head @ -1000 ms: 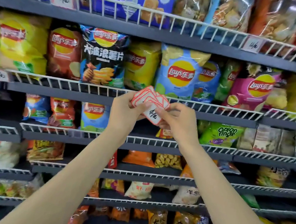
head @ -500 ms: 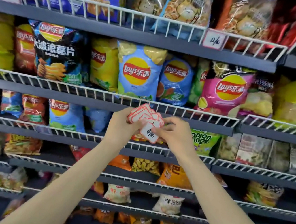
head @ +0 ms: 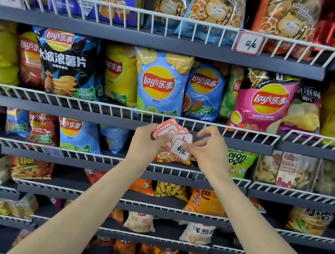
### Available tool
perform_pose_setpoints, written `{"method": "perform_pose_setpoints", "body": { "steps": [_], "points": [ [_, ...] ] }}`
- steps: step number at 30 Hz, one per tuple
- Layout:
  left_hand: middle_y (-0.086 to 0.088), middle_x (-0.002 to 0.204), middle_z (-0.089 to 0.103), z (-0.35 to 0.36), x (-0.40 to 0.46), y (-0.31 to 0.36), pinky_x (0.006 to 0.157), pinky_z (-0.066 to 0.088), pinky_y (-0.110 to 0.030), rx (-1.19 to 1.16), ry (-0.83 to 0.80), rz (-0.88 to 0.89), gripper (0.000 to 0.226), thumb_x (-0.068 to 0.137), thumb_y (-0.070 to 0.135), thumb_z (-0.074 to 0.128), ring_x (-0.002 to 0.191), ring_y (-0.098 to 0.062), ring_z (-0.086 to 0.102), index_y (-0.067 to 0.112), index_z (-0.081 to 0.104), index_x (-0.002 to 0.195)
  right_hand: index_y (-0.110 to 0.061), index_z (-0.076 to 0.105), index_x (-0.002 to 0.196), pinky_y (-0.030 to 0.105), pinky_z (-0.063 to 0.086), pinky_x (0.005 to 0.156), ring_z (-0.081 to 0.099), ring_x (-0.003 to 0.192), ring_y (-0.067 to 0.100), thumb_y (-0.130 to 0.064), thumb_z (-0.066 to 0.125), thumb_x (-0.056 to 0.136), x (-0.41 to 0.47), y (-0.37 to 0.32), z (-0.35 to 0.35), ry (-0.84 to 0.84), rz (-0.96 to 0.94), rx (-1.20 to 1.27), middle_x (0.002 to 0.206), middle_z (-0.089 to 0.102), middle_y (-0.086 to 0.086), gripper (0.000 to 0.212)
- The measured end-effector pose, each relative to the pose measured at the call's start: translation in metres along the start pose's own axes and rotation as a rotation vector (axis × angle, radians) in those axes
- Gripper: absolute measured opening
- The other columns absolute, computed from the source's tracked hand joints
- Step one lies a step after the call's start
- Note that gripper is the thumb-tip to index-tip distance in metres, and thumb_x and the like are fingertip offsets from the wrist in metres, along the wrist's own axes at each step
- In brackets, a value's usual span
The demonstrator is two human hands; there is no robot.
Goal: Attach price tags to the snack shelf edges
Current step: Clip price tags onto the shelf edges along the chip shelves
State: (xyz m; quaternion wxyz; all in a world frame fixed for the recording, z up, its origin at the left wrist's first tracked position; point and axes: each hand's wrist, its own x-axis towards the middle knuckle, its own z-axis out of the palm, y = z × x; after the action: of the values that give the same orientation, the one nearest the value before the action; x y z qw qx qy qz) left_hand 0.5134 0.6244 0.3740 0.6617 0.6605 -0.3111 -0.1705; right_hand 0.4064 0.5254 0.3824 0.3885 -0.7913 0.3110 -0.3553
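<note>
Hands and tags had drifted right along the wire shelf edge (head: 121, 110).
Left hand (head: 147, 140) gripped the fanned price tags (head: 168, 130); right hand (head: 208, 150) pinched the front tag (head: 180, 150), before grey snack shelves.

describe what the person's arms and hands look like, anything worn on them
Both forearms are bare as far as the frame shows: no sleeves, watch or bracelets. The left hand and right hand wear no gloves, and no rings are visible. Fingernails look short and unpainted.
</note>
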Motion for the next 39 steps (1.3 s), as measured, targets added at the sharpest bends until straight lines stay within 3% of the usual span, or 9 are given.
{"method": "perform_pose_setpoints", "body": {
  "steps": [4, 8, 12, 16, 20, 24, 30, 34, 39],
  "points": [
    [-0.013, 0.093, 0.070, 0.010, 0.001, 0.007, 0.077, 0.059, -0.038, 0.048, 0.013, 0.085, 0.007, 0.088, 0.013, 0.062, 0.091, -0.028, 0.067, 0.009, 0.066, 0.092, -0.020, 0.055, 0.079, 0.032, 0.055, 0.063, 0.066, 0.059, 0.013, -0.020, 0.077, 0.074, -0.005, -0.001, -0.013, 0.025, -0.045, -0.015, 0.067, 0.069, 0.000, 0.022],
    [-0.001, 0.090, 0.072, 0.039, -0.006, 0.015, 0.080, 0.057, -0.045, 0.101, 0.015, 0.166, 0.010, 0.085, 0.018, 0.064, 0.087, -0.020, 0.068, 0.026, 0.066, 0.092, -0.017, 0.061, 0.077, 0.029, 0.057, 0.058, 0.065, 0.054, 0.010, -0.017, 0.075, 0.077, -0.008, 0.004, -0.039, 0.062, -0.018, 0.031, 0.067, 0.068, 0.002, 0.014],
    [0.003, 0.085, 0.069, 0.075, -0.015, 0.026, 0.079, 0.054, -0.037, 0.210, -0.015, 0.252, 0.012, 0.082, 0.020, 0.067, 0.081, -0.015, 0.064, 0.017, 0.066, 0.093, -0.020, 0.059, 0.070, 0.027, 0.056, 0.051, 0.061, 0.048, 0.009, -0.017, 0.075, 0.077, -0.007, 0.020, -0.073, 0.095, 0.004, 0.077, 0.059, 0.060, -0.003, 0.018],
    [0.001, 0.077, 0.065, 0.114, -0.022, 0.037, 0.067, 0.048, -0.030, 0.262, -0.004, 0.270, 0.008, 0.082, 0.018, 0.067, 0.072, -0.017, 0.058, 0.013, 0.062, 0.085, -0.020, 0.057, 0.068, 0.043, 0.058, 0.061, 0.063, 0.059, 0.016, -0.020, 0.076, 0.076, -0.003, 0.040, -0.110, 0.074, -0.017, 0.063, 0.061, 0.059, -0.002, 0.021],
    [-0.007, 0.086, 0.070, 0.155, -0.029, 0.042, 0.080, 0.054, -0.044, 0.230, 0.030, 0.227, 0.011, 0.082, 0.017, 0.068, 0.083, -0.024, 0.065, 0.010, 0.066, 0.089, -0.018, 0.053, 0.063, 0.048, 0.055, 0.067, 0.062, 0.066, 0.023, -0.023, 0.075, 0.077, 0.001, 0.059, -0.151, 0.045, -0.087, 0.016, 0.056, 0.054, -0.005, 0.027],
    [-0.002, 0.088, 0.072, 0.200, -0.043, 0.046, 0.084, 0.054, -0.048, 0.110, 0.058, 0.153, 0.010, 0.081, 0.019, 0.069, 0.088, -0.023, 0.068, 0.027, 0.065, 0.082, -0.020, 0.048, 0.058, 0.052, 0.054, 0.068, 0.064, 0.075, 0.033, -0.021, 0.074, 0.077, 0.004, 0.079, -0.192, 0.001, -0.094, 0.061, 0.068, 0.062, 0.013, 0.033],
    [0.001, 0.090, 0.071, 0.258, -0.071, 0.056, 0.086, 0.055, -0.045, 0.061, 0.059, 0.139, 0.021, 0.086, 0.013, 0.064, 0.091, -0.020, 0.067, 0.033, 0.062, 0.082, -0.011, 0.044, 0.060, 0.037, 0.059, 0.055, 0.069, 0.076, 0.029, -0.006, 0.071, 0.080, -0.002, 0.103, -0.241, -0.033, -0.046, 0.211, 0.074, 0.056, 0.024, 0.034],
    [0.001, 0.094, 0.071, 0.280, -0.081, 0.063, 0.087, 0.054, -0.043, 0.099, 0.035, 0.160, 0.018, 0.081, 0.017, 0.069, 0.091, -0.016, 0.066, 0.022, 0.066, 0.099, -0.011, 0.045, 0.058, 0.039, 0.058, 0.056, 0.067, 0.066, 0.027, -0.007, 0.074, 0.077, -0.008, 0.111, -0.268, -0.004, -0.033, 0.241, 0.062, 0.051, 0.008, 0.036],
    [-0.006, 0.094, 0.070, 0.301, -0.078, 0.075, 0.084, 0.053, -0.048, 0.169, 0.037, 0.197, 0.017, 0.079, 0.017, 0.071, 0.089, -0.023, 0.065, 0.013, 0.065, 0.095, -0.003, 0.053, 0.066, 0.027, 0.057, 0.053, 0.069, 0.065, 0.021, -0.010, 0.070, 0.082, -0.017, 0.111, -0.292, 0.023, 0.005, 0.349, 0.068, 0.061, 0.012, 0.024]
  ]
}}
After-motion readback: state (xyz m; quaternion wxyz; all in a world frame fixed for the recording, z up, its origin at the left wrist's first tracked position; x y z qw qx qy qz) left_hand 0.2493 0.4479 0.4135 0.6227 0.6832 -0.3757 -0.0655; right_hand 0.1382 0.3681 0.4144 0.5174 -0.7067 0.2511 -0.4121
